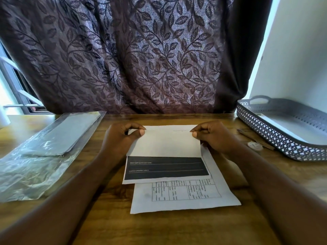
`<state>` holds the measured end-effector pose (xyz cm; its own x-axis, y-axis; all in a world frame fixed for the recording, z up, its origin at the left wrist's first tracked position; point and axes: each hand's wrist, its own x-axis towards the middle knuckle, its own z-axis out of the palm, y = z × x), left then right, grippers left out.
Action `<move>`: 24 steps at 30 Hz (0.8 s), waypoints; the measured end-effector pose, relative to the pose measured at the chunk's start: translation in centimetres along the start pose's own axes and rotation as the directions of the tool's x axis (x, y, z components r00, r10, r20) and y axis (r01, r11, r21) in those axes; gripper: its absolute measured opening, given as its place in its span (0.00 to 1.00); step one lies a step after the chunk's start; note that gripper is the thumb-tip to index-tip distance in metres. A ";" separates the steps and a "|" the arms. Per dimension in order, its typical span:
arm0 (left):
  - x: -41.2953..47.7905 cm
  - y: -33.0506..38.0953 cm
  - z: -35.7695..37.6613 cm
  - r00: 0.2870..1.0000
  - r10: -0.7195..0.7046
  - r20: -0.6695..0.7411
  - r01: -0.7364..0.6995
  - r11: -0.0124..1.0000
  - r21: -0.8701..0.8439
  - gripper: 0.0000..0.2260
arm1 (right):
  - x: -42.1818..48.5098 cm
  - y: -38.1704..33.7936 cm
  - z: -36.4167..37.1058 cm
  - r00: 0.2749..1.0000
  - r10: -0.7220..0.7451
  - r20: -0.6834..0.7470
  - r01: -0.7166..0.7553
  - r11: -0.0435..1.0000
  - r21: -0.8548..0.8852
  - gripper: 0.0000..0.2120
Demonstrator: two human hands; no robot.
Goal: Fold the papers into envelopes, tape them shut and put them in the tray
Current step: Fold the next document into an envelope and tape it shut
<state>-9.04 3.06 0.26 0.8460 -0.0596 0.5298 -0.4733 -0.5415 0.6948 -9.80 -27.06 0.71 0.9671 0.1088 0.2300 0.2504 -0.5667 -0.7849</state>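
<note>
A printed sheet with a black band [166, 167] lies mid-table, its far part folded over toward me so the blank white back shows. My left hand [122, 138] pinches the folded flap's far left corner. My right hand [212, 137] pinches the far right corner. Under it lies a second sheet [185, 197] printed with a table, skewed to the right. The grey perforated tray [276, 137] stands at the right edge of the table with white paper inside. A small roll of clear tape [254, 145] lies between my right hand and the tray.
A clear plastic sleeve holding a grey stack of paper [58, 138] lies at the left. A pen-like stick [254, 139] lies beside the tape. A dark leaf-patterned curtain [141, 59] hangs behind the wooden table [159, 228].
</note>
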 end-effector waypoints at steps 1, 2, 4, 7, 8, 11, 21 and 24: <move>0.0 0.0 0.0 1.000 -0.010 -0.007 0.011 1.000 0.017 0.05 | 0.0 -0.2 0.1 1.000 0.007 -0.011 -0.007 1.000 0.022 0.05; 0.0 0.1 0.0 1.000 -0.016 -0.011 0.017 0.998 0.055 0.04 | 0.0 -0.5 0.2 0.999 -0.001 -0.037 0.002 1.000 0.026 0.05; 0.0 0.2 -0.1 1.000 -0.003 -0.024 0.008 0.980 0.198 0.04 | -0.1 -1.5 0.6 0.993 -0.057 -0.100 0.056 0.998 -0.005 0.04; -0.3 0.7 0.0 0.983 0.180 -0.015 -0.158 0.897 0.413 0.12 | -0.7 -3.8 1.8 0.971 -0.168 -0.173 0.156 0.985 -0.081 0.01; -0.5 1.3 0.1 0.973 0.231 0.023 -0.219 0.880 0.421 0.14 | -0.9 -4.5 2.4 0.960 -0.214 -0.183 0.194 0.974 -0.120 0.01; -1.2 2.9 1.0 0.931 0.327 0.163 -0.366 0.843 0.395 0.18 | -1.8 -6.0 4.3 0.938 -0.323 -0.125 0.299 0.937 -0.179 0.01; -0.6 1.1 -0.1 0.923 0.376 0.078 -0.370 0.816 0.443 0.11 | -1.1 -3.8 2.9 0.910 -0.332 -0.249 0.294 0.939 -0.179 0.02; -0.3 0.2 -0.5 0.948 0.318 -0.007 -0.280 0.844 0.459 0.07 | -0.5 -2.3 1.7 0.922 -0.261 -0.285 0.227 0.962 -0.149 0.01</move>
<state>-9.52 3.39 0.46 0.6502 -0.2231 0.7263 -0.5231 -0.8247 0.2149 -10.83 -24.46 1.45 0.8136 0.0156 0.5813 0.4534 -0.6429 -0.6173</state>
